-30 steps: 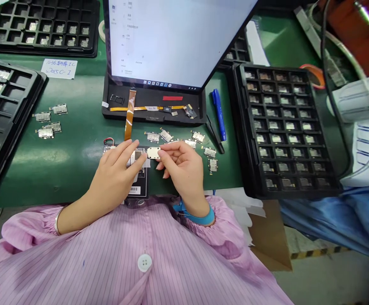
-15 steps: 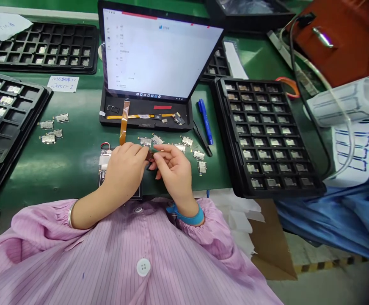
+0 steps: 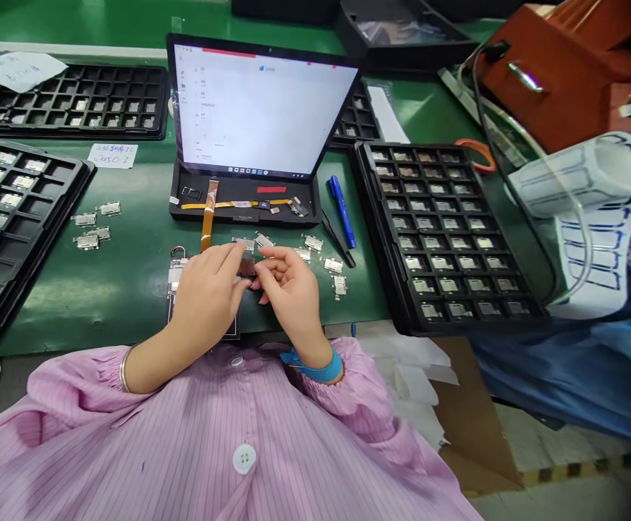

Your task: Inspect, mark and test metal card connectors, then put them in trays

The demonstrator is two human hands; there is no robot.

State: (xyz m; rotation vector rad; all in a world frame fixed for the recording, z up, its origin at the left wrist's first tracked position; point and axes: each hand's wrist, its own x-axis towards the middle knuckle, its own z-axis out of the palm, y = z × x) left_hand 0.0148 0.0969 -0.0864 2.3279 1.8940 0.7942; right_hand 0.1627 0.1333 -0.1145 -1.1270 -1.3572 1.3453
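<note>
Between my two hands is a small dark brown circuit board [image 3: 247, 268], pinched at its edges and partly covered by fingers. My left hand [image 3: 207, 293] is closed on its left side, back of the hand upward. At its right side, my right hand [image 3: 292, 293] grips with thumb and curled fingers. Under my left hand lies a larger board [image 3: 175, 273] with silver parts and a red wire, mostly hidden. An orange flex cable [image 3: 209, 213] runs up from it toward the screen's base. Several small silver modules [image 3: 333, 265] lie just beyond and right of my hands.
A lit tablet screen [image 3: 261, 108] leans in a black tray [image 3: 239, 215]. A blue marker [image 3: 341, 210] and black tweezers [image 3: 338, 240] lie beside it. Trays of modules stand right [image 3: 367, 239] and left [image 3: 71, 184]. More loose modules [image 3: 87, 242] lie left. A paper roll [image 3: 581, 174] is far right.
The view has shifted slightly. More of the brown board's face now shows between my fingers, and my left thumb has come into sight. Both hands still hold it in nearly the same place.
</note>
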